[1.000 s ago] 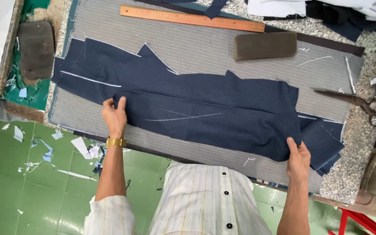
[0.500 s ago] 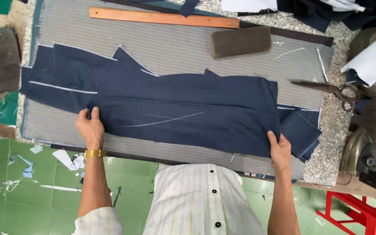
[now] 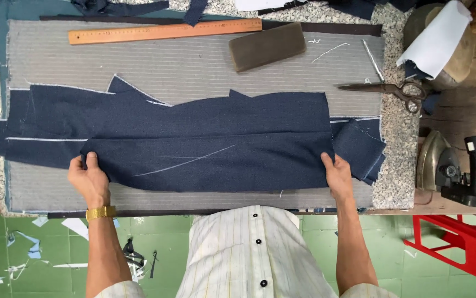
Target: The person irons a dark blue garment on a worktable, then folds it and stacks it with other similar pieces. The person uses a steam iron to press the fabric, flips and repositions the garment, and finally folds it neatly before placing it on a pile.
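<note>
A long piece of dark navy cloth (image 3: pixel 194 138) with white chalk lines lies across a grey striped table cover (image 3: pixel 183 66). My left hand (image 3: pixel 88 176) grips the near left edge of the cloth's top layer, a gold watch on its wrist. My right hand (image 3: pixel 337 175) grips the near right edge of the same layer. A smaller navy piece (image 3: pixel 359 149) lies folded at the right end, just beyond my right hand.
At the far side lie a wooden ruler (image 3: pixel 163 31) and a dark rectangular block (image 3: pixel 266 46). Large scissors (image 3: pixel 387 89) rest on the speckled right edge. An iron (image 3: pixel 442 165) sits further right, above a red stool (image 3: pixel 464 243). Cloth scraps litter the green floor.
Both hands have taken hold of the cloth's near edge and the top layer lies flatter and wider. The view has shifted, so the table sits more centred.
</note>
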